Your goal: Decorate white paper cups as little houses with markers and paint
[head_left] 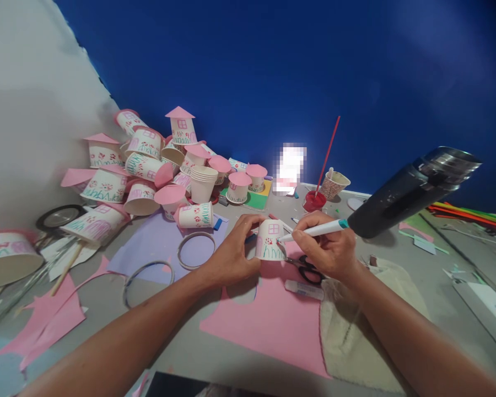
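Observation:
My left hand [232, 252] is closed around an upside-down white paper cup [270, 240], which stands on a pink paper sheet [273, 320]. The cup bears a pink window, red marks and green grass strokes. My right hand [329, 251] grips a white marker with a teal band [319, 229], and its tip touches the cup's side. Black scissors [308, 268] and a glue stick [304, 288] lie just below my right hand.
A heap of decorated cup houses with pink roofs [149, 165] fills the back left. A stack of plain cups [202, 183], a red paint pot with a brush [314, 199], a black flask [413, 190], tape rings [196, 249], a beige cloth [355, 331] and paper scraps surround the work spot.

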Demonstrator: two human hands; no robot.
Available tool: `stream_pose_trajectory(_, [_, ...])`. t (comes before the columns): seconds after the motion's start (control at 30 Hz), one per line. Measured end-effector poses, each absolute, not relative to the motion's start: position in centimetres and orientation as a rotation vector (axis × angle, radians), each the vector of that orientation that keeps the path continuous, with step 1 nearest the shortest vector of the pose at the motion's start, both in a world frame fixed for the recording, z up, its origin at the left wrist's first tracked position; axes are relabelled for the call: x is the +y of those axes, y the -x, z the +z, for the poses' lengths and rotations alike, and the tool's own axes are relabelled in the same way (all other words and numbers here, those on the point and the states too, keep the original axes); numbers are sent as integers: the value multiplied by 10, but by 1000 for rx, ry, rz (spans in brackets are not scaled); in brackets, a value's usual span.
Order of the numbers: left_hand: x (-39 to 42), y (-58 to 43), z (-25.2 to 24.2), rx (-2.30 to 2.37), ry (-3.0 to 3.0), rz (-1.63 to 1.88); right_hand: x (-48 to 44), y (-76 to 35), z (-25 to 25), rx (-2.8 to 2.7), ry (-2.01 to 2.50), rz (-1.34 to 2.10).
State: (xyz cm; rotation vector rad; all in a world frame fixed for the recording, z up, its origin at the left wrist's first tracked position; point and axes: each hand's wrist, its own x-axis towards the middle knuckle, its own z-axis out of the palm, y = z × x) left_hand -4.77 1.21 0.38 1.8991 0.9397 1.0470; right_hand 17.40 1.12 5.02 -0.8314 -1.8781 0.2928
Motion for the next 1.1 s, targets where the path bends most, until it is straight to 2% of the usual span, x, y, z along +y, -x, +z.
stream_pose_trajectory(0.6, [11, 48, 7, 937, -1835, 1022, 15, -180, 50, -1755, 884, 310])
stream_pose_trajectory(0.93, [22, 51, -7, 663, -1286, 1029, 28, -186, 39, -1612, 910, 508])
stream_pose_trajectory(1.1, [19, 48, 2, 640, -1129, 1031, 36, -189, 36, -1865, 897, 584])
